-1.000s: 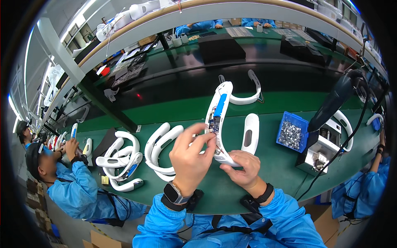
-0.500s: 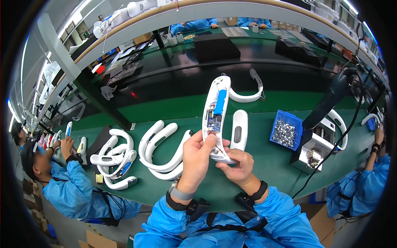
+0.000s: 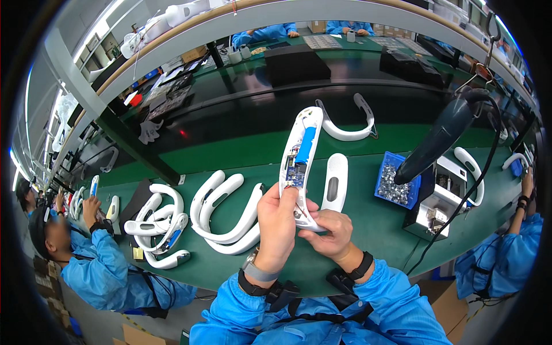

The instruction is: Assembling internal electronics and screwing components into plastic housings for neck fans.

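My left hand [image 3: 278, 217] grips the lower part of an open white plastic housing [image 3: 284, 173], its thumb laid inside over the wires. My right hand [image 3: 332, 231] pinches the same housing at its bottom end. Inside the shell sit a blue cylindrical battery [image 3: 306, 145] and a small blue circuit board [image 3: 295, 172]. The housing is tilted, with its open side facing up. Just right of it lies a white cover piece [image 3: 336, 183] with a grey oval pad. My fingers hide part of the housing's lower end.
White U-shaped housings [image 3: 230, 230] lie on the green table [image 3: 368, 247] to the left. On the right are a blue bin [image 3: 397, 198] of small metal parts, a metal-topped device [image 3: 431, 210] and a hanging dark power screwdriver [image 3: 440, 135]. Co-workers sit on both sides.
The hanging screwdriver has swung left and down, over the metal-parts bin. The U-shaped piece on the far belt sits slightly farther right. Both hands keep their hold on the housing.
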`<state>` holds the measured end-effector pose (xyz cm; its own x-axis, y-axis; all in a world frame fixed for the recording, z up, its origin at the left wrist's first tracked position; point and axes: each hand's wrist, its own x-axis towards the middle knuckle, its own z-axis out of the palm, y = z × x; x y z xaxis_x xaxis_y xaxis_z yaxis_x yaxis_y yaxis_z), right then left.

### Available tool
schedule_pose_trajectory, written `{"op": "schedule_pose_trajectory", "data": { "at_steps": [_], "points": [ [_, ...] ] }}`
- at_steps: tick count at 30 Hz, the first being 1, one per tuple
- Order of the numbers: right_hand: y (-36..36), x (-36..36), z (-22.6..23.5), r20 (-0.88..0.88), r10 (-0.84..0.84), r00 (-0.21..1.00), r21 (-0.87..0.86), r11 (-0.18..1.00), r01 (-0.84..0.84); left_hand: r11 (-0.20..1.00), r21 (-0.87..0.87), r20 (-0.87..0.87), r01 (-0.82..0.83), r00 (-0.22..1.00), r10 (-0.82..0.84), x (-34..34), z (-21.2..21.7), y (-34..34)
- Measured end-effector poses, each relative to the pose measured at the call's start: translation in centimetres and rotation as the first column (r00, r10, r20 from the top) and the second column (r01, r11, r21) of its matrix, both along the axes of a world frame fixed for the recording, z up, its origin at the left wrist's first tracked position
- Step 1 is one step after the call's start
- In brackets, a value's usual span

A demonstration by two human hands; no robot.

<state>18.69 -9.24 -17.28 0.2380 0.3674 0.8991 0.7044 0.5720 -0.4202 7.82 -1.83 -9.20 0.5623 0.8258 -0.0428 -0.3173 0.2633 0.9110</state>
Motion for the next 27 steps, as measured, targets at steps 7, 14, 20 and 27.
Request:
{"op": "schedule_pose_trajectory", "data": {
  "at_steps": [7,14,20,27],
  "points": [
    [-0.2,-0.3,-0.5,-0.077,-0.019,0.997,-0.051,0.999,0.016,0.995,0.071,0.043,-0.064,0.997,0.061,0.1,0.8,-1.2],
    [1.0,0.0,-0.6,-0.012,0.086,0.996,0.029,0.996,-0.085,0.994,0.105,0.052,-0.038,0.998,0.032,-0.2,0.3,-0.4],
    [0.7,-1.0,-1.9,-0.283,0.041,0.958,-0.208,0.973,-0.103,0.987,0.157,0.01,-0.038,0.999,0.037,-0.2,0.0,0.0],
    [0.5,-1.7,-2.8,-0.526,0.167,0.834,-0.164,0.942,-0.292,0.95,0.311,0.06,0.019,0.997,-0.04,-1.0,0.5,-0.6]
  ]
}}
